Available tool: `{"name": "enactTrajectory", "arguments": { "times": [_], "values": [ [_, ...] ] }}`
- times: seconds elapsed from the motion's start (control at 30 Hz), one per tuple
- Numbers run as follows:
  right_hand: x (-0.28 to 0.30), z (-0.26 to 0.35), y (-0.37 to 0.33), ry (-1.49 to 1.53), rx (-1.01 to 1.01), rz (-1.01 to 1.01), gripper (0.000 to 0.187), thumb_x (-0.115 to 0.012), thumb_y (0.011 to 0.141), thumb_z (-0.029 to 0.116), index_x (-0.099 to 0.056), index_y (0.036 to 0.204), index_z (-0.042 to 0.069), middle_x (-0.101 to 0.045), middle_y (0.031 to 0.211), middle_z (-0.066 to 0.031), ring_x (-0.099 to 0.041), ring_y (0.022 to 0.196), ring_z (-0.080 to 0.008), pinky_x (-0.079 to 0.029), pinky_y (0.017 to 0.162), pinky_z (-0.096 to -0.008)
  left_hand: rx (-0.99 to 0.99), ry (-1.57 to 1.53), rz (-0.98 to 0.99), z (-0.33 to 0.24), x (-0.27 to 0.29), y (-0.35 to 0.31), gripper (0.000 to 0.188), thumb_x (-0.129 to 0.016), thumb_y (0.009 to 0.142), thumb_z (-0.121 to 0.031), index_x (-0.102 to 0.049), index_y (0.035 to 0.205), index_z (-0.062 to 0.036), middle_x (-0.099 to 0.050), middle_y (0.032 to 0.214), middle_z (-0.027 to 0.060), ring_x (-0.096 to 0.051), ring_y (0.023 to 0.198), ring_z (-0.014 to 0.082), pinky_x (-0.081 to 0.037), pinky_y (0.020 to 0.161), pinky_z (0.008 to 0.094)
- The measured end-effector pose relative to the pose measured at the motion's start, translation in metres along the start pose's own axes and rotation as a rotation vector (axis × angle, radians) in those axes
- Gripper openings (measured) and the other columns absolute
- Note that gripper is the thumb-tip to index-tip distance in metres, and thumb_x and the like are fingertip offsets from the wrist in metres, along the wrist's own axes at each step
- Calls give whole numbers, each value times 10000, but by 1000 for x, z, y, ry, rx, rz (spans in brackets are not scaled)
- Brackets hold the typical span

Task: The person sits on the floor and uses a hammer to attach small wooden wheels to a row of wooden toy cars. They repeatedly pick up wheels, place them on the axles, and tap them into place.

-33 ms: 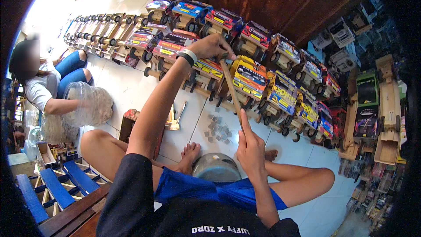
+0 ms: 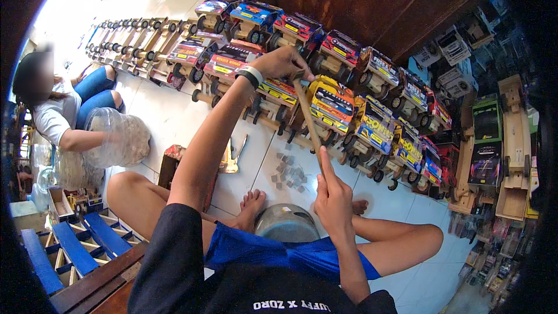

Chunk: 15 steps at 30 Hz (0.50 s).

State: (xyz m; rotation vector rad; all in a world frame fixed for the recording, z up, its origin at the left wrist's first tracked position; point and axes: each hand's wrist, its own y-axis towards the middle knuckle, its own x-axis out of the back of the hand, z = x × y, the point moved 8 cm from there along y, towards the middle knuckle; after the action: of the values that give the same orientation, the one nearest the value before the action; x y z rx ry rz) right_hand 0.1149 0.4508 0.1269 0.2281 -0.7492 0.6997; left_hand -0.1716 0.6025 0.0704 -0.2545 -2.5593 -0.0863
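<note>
My right hand (image 2: 332, 195) grips a hammer by its long wooden handle (image 2: 308, 116), the forefinger stretched along it. The hammer's small head (image 2: 298, 75) is up beside the fingers of my left hand (image 2: 280, 63). Those left fingers are bent and pressed together at the back of a yellow toy truck (image 2: 330, 104); what they pinch, if anything, is too small to make out. Left of that truck, below my left wrist, a toy truck with a yellow and red panel (image 2: 278, 90) is partly hidden by my arm.
Rows of wooden toy trucks (image 2: 297, 26) stretch across the floor. Small grey square pieces (image 2: 290, 174) lie scattered before an upturned round container (image 2: 286, 221). Pliers (image 2: 232, 157) rest by my left foot. A co-worker (image 2: 64, 104) sits at left with clear plastic bags (image 2: 119, 136).
</note>
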Motion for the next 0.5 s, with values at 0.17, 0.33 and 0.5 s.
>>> {"name": "enactTrajectory", "arguments": {
  "times": [0.17, 0.33, 0.5],
  "values": [
    [20, 19, -11, 33, 155, -235, 696, -586, 972, -25, -374, 1612, 146, -716, 962, -246, -707, 777, -384, -550, 692, -467, -52, -84, -103, -4, 3, -8, 278, -814, 890, -278, -806, 1038, -44, -789, 889, 58, -674, 794, 109, -539, 776, 297],
    [0, 2, -2, -62, -35, 25, 739, -603, 951, -25, -355, 1620, 165, -710, 903, -245, -697, 775, -417, -535, 669, -490, -53, -167, -1, -14, -1, -5, 271, -815, 892, -290, -816, 1022, -52, -798, 889, 37, -685, 803, 84, -544, 788, 272],
    [10, 6, 2, -69, -39, 34, 717, -584, 976, 0, -336, 1627, 168, -719, 938, -257, -707, 811, -425, -544, 693, -490, 1, -54, 14, -4, -1, -1, 218, -776, 924, -241, -814, 1007, -44, -791, 925, 69, -673, 827, 117, -541, 787, 309]
  ]
}}
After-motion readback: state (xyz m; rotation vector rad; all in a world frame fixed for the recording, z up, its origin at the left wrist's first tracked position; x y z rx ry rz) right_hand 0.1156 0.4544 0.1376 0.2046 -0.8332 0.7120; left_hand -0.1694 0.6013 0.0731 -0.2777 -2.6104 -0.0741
